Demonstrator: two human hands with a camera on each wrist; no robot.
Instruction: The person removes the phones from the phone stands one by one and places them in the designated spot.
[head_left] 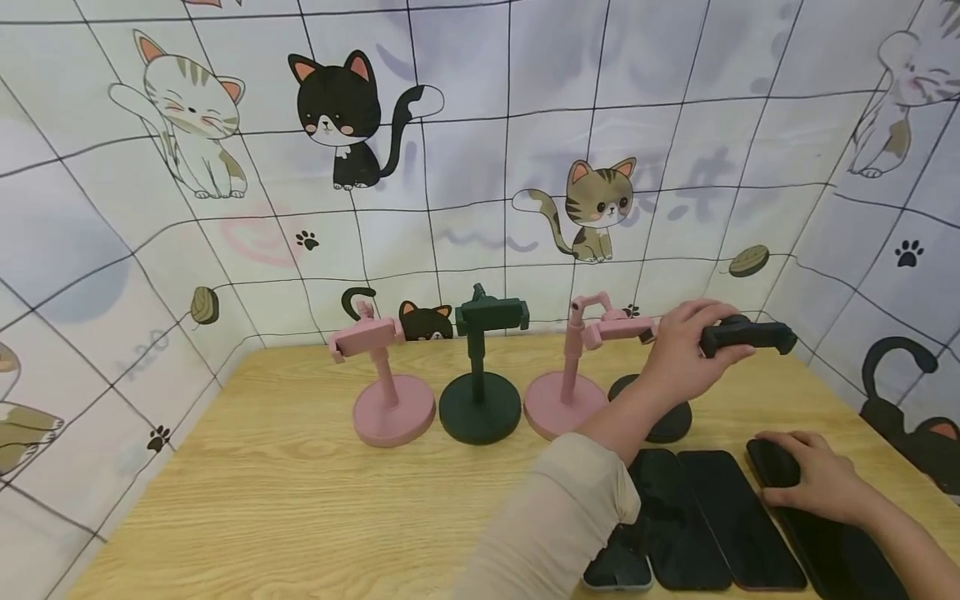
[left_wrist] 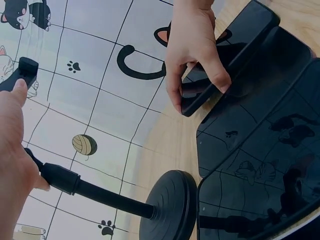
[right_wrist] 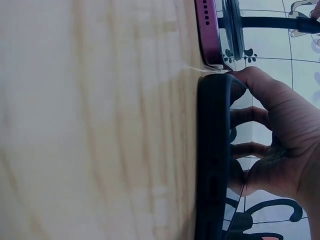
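My left hand (head_left: 678,354) grips the clamp head (head_left: 750,335) of a black phone stand, whose round base (head_left: 672,423) stays on the table, partly hidden by my forearm. The left wrist view shows the stand's black post (left_wrist: 112,196) running from that hand to the base. My right hand (head_left: 821,483) holds the far end of the rightmost black phone (head_left: 851,546), thumb on one long side and fingers on the other. In the right wrist view the thick dark edge of this phone (right_wrist: 213,150) lies along the tabletop.
Left of the black stand are a pink stand (head_left: 566,406), a dark green stand (head_left: 480,408) and another pink stand (head_left: 393,411). Several dark phones lie side by side, including one (head_left: 738,517) beside the held phone. A cat-print cloth (head_left: 465,225) rises behind the wooden table (head_left: 300,500).
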